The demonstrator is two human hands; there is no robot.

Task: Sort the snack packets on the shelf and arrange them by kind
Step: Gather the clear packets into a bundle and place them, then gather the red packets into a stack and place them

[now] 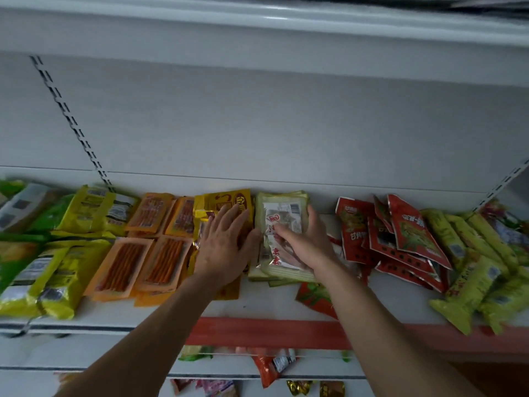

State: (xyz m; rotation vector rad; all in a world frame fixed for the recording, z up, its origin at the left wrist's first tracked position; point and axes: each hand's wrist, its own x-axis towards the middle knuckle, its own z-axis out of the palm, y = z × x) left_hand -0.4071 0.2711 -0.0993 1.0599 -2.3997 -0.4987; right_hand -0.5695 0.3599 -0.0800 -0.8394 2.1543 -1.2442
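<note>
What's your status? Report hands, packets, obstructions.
Left hand flat on gold packets. Right hand grips pale packet stack. Red packets loose close right of it.

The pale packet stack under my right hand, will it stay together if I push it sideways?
Probably not on its own: the pale packet stack is several loose glossy packets, so layers may slip apart. Lower edges fan out at the front. They look thin and floppy, likely light; the right hand gripping it helps.
</note>
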